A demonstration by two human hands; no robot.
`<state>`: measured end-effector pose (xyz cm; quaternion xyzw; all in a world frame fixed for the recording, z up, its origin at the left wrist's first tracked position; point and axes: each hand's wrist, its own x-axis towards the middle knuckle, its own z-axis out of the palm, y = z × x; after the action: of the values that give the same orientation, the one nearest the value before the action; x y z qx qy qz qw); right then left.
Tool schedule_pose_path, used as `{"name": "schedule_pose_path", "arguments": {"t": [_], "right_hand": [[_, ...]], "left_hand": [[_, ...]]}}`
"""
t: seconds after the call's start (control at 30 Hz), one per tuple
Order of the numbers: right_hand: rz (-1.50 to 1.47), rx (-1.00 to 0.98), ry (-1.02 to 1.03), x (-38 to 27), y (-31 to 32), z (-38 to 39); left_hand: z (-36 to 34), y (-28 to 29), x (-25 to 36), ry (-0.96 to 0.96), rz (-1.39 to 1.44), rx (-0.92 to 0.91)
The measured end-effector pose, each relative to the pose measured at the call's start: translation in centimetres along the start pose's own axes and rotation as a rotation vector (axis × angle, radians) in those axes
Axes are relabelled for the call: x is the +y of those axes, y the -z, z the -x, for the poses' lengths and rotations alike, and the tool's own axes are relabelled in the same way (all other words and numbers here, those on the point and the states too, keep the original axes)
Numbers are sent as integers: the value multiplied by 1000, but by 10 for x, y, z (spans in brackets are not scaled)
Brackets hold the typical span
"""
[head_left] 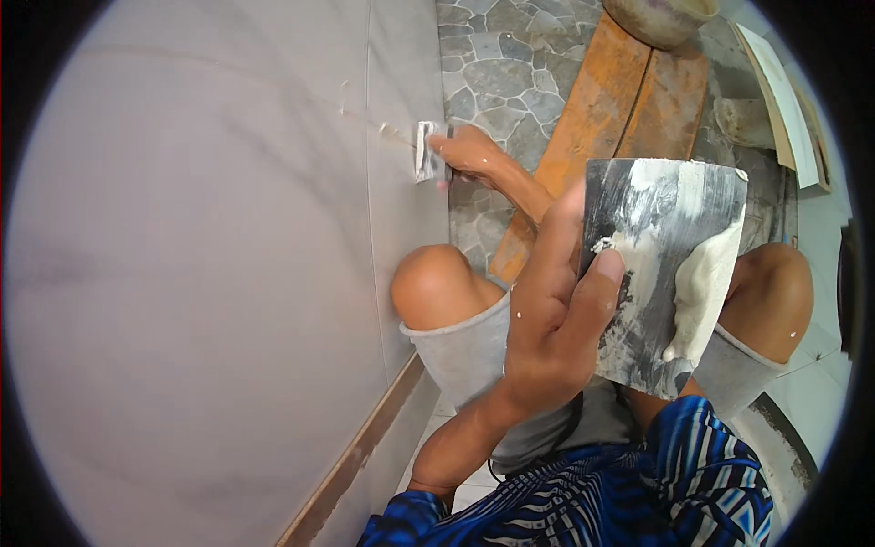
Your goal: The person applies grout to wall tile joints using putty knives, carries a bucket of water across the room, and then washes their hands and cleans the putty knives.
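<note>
Wall: a smooth, pale grey panelled surface (210, 301) fills my left side, faintly veined, with a thin straight joint running down it.
Plate: nearest my camera I see a flat, dark, four-sided plate (668, 239), smeared with chalky streaks; a thick, creamy ridge of white paste (704, 287) lies along its right side.
Left hand: I have the left hand (558, 314) gripping the plate's left edge, thumb pressed on its face.
Clothing: below, a blue, black and white patterned shirt (565, 497) and matte grey shorts (460, 356), with bare bent knees.
Right hand: farther out, the right hand (469, 150) is clasped round a small scraper (424, 150), its flat blade coated white, held up at the wall beside a small pale patch.
Planks: rough, orange-brown wooden boards (583, 137) stretch away over irregular stone-patterned flooring (497, 73).
Basin: a round, stained vessel (661, 25) sits at the planks' far end.
</note>
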<state>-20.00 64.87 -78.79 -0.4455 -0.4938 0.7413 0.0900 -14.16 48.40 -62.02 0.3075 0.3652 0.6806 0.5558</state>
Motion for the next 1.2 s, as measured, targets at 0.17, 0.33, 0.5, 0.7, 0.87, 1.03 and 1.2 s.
{"name": "schedule_pose_path", "arguments": {"t": [0.17, 0.33, 0.5, 0.7, 0.87, 1.03, 1.2], "right_hand": [[154, 9, 51, -16, -7, 4], [119, -93, 253, -70, -23, 55], [71, -171, 438, -128, -16, 81], [-322, -779, 584, -164, 30, 66], [-41, -670, 458, -228, 64, 59], [53, -653, 380, -240, 129, 87], [27, -639, 564, -166, 198, 108]], "left_hand": [[20, 8, 9, -5, 61, 89], [50, 25, 20, 23, 57, 246], [56, 23, 28, 92, -34, 539], [69, 55, 5, 8, -56, 520], [60, 75, 29, -24, -11, 487], [53, 72, 26, 7, 6, 546], [37, 65, -3, 65, 19, 603]]}}
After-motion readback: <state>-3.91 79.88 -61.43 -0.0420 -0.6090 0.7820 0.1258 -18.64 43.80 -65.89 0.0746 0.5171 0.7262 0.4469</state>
